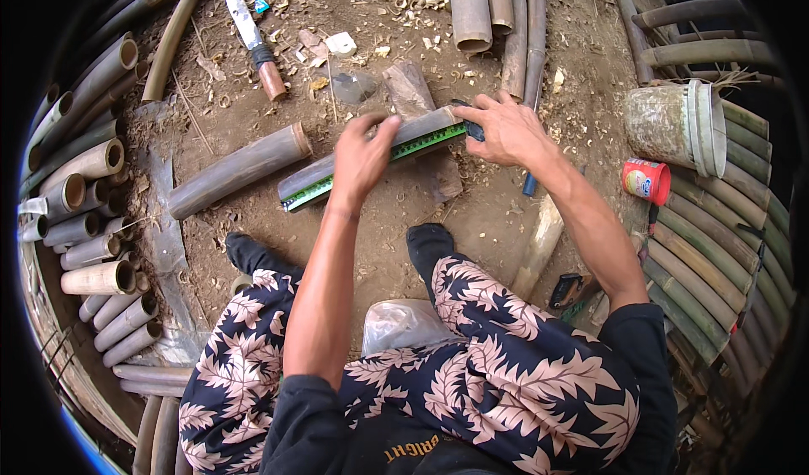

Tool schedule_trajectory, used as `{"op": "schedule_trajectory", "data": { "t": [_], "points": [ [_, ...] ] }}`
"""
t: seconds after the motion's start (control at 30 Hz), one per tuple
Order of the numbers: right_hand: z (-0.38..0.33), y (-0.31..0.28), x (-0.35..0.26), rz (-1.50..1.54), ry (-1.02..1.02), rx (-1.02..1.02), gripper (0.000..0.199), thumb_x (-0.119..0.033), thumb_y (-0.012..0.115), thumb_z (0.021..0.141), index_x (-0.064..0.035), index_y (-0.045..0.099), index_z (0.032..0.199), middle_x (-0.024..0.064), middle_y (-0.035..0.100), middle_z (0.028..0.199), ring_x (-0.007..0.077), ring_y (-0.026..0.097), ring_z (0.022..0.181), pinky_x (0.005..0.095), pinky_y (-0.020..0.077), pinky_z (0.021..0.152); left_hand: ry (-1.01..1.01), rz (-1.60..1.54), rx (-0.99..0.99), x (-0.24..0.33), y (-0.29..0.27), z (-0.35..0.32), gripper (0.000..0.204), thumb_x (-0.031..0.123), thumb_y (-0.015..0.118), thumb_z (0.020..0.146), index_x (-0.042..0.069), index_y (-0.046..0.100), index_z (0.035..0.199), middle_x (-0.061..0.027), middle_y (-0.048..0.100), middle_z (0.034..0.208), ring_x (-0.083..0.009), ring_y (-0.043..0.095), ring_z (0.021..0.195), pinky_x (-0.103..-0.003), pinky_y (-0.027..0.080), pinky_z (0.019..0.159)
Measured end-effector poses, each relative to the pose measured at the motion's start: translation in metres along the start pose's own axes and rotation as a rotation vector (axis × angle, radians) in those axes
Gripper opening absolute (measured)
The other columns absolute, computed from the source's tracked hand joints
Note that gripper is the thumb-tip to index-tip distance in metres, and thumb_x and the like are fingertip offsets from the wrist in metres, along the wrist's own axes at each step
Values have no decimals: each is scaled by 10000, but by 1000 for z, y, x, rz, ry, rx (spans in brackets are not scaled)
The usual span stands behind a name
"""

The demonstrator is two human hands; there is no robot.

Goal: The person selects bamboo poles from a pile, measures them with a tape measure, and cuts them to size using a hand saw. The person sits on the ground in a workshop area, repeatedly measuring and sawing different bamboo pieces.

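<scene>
A grey-brown bamboo section lies tilted across a wooden block on the dirt ground. Along its near side runs a green ruler. My left hand presses down on the middle of the bamboo and the ruler. My right hand rests on the bamboo's right end, fingers pinched on a dark pen-like thing at the ruler's tip.
Another cut bamboo piece lies to the left. A machete with a brown handle lies beyond. Stacked bamboo tubes line the left; a worn bucket and red can stand on the right. My feet rest near.
</scene>
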State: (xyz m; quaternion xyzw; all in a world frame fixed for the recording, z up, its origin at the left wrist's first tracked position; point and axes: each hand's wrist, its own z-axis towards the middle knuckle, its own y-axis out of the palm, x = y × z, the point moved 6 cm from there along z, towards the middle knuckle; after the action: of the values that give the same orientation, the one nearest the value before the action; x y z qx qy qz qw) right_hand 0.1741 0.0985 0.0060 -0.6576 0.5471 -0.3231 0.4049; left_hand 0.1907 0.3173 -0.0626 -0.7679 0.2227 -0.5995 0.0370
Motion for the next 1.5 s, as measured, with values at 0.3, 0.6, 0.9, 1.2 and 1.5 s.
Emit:
{"op": "schedule_trajectory", "data": {
  "t": [0.3, 0.6, 0.9, 1.2, 1.5],
  "points": [
    [-5, 6, 2, 30, -45, 126, 549, -360, 658, 768, -217, 614, 1296, 75, 616, 1157, 342, 571, 1097, 464, 558, 817, -245, 318, -559, -33, 81, 72, 531, 513, 547, 883, 130, 670, 1229, -200, 573, 1291, -326, 536, 1227, -376, 410, 1034],
    [-8, 11, 5, 45, -62, 224, 519, -316, 676, 762, -224, 623, 1270, 58, 619, 1113, 309, 565, 1027, 445, 551, 784, -302, 358, -607, -31, 84, 70, 621, 572, 597, 812, 115, 652, 1229, -187, 557, 1287, -289, 545, 1198, -358, 417, 1007],
    [-7, 13, 6, 39, -46, 199, 538, -336, 689, 766, -220, 618, 1286, 53, 618, 1147, 297, 563, 1059, 438, 551, 802, -282, 350, -540, -26, 79, 67, 744, 572, 630, 773, -35, 617, 1204, -181, 621, 1206, -267, 597, 1089, -344, 451, 938],
    [-10, 12, 0, -3, -83, 234, 580, -347, 686, 759, -167, 588, 1302, 56, 613, 1127, 284, 564, 1056, 414, 563, 726, -162, 318, -531, -30, 79, 70, 848, 540, 672, 749, -137, 549, 1244, -308, 629, 1204, -363, 619, 1143, -381, 462, 996],
    [-117, 132, -15, 385, -69, 60, 818, -510, 617, 734, -16, 498, 1374, 186, 580, 1274, 367, 540, 1102, 435, 539, 714, -117, 266, -386, -2, 81, 56, 573, 452, 677, 817, -55, 678, 1083, -172, 709, 1014, -230, 641, 938, -360, 489, 860]
  ]
}}
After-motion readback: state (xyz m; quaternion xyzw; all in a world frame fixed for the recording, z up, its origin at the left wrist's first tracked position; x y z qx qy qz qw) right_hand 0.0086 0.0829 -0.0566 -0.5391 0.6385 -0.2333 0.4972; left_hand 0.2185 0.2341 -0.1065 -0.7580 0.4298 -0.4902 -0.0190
